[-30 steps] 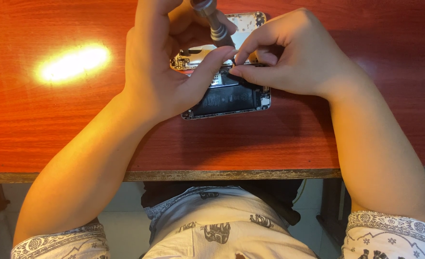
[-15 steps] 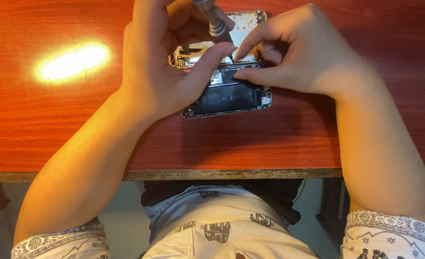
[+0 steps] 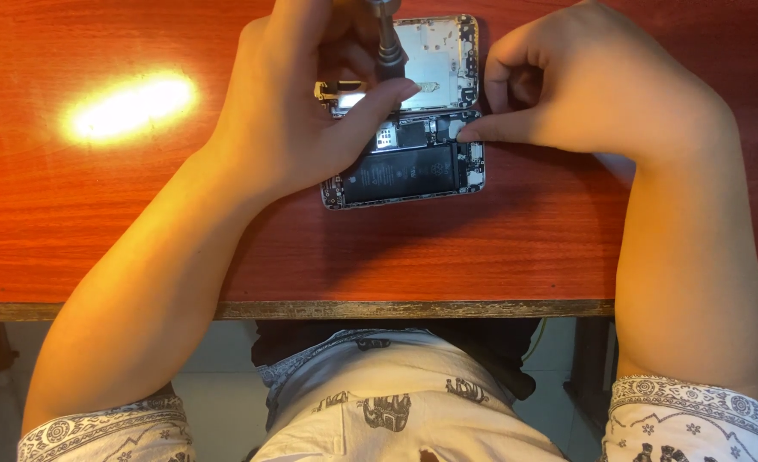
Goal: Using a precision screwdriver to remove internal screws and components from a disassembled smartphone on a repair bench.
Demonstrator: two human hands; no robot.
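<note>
Two bare hands work over one opened smartphone (image 3: 413, 167) lying near the far middle of a reddish wooden table (image 3: 139, 248). The phone's body sits closest to the person, its black rectangular battery (image 3: 400, 174) carrying a label of small pale print that is too fine to make out. Just beyond it, folded back and flat on the table, lies the silvery metal back of the screen panel (image 3: 434, 56), touching the body along one long edge.

One left hand (image 3: 297, 111) is curled around a single dark metal screwdriver (image 3: 387, 43), fingers closed on its shaft, the thumb stretched across the seam between panel and body; the tool's tip is hidden behind the thumb. One right hand (image 3: 593, 90) is loosely clenched and holds nothing, its thumb tip pressing on the right end of the phone body near the seam.

One bright oval glare (image 3: 130, 107) of light shines on the table left of the hands. Patterned white sleeves (image 3: 691, 419) show at both arms.
</note>
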